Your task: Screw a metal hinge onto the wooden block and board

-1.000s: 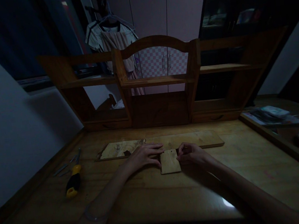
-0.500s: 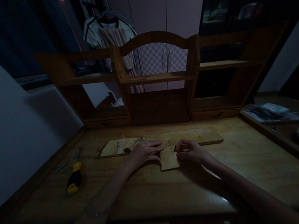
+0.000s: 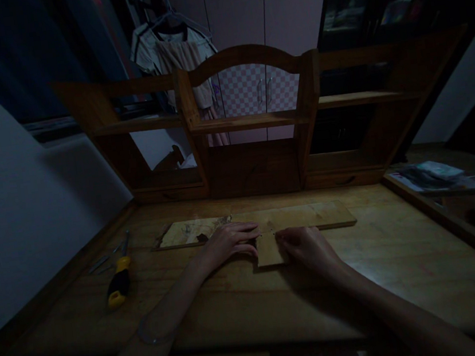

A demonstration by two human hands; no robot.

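Note:
A small square wooden piece (image 3: 271,251) lies against the front edge of a long flat board (image 3: 303,217), with small dark holes near where they meet. My left hand (image 3: 231,241) rests with its fingers stretched out over the join, the thumb by the small piece's left edge. At the small piece's right side, close to a hole, my right hand (image 3: 309,248) has its fingers pinched together. Whatever is between those fingertips is hidden. To the left on the desk lies a yellow and black screwdriver (image 3: 119,282), its shaft pointing away.
Several thin metal pieces (image 3: 100,265) lie left of the screwdriver. A wooden shelf unit (image 3: 248,124) stands along the back of the desk (image 3: 219,313). A wall is at the left; a lower surface at the right holds papers and plastic-wrapped items (image 3: 434,174).
My right hand has turned, its back now facing up more, and its fingertips have shifted towards the hole at the top of the small piece. My left hand stays in place.

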